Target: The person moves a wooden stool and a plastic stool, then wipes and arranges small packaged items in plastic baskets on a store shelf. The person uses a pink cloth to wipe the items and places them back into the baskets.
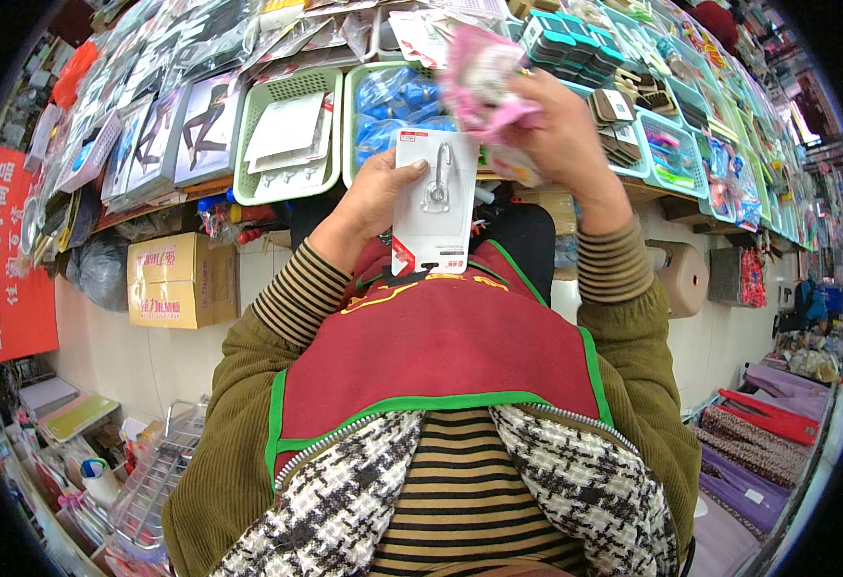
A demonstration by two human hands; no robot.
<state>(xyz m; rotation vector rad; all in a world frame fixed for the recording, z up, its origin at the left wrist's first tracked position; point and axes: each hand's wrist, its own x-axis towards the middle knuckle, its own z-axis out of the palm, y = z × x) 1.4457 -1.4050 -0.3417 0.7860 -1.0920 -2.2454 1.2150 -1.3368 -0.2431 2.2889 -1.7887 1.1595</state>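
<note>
My left hand (382, 189) grips the edge of a white blister card (432, 231), thumb on its front. A clear plastic bubble on the card holds a metal hook (439, 177), and the card hangs upright over my lap. Up and to the right, my right hand (562, 130) clutches a crumpled pink and white cloth (485, 83), blurred and raised above the table goods. Behind the card stands a pale green basket (350, 122) of blue items in clear plastic. To its left, another green basket (240, 173) contains more white blister cards (288, 130).
Boxes picturing legs in tights (205, 130) line the table's left part. Teal and black packs (573, 43) and blue baskets (706, 173) of small goods fill the right. A cardboard box (176, 281) and a beige plastic stool (683, 280) are on the tiled floor. Folded garments (746, 476) lie at lower right.
</note>
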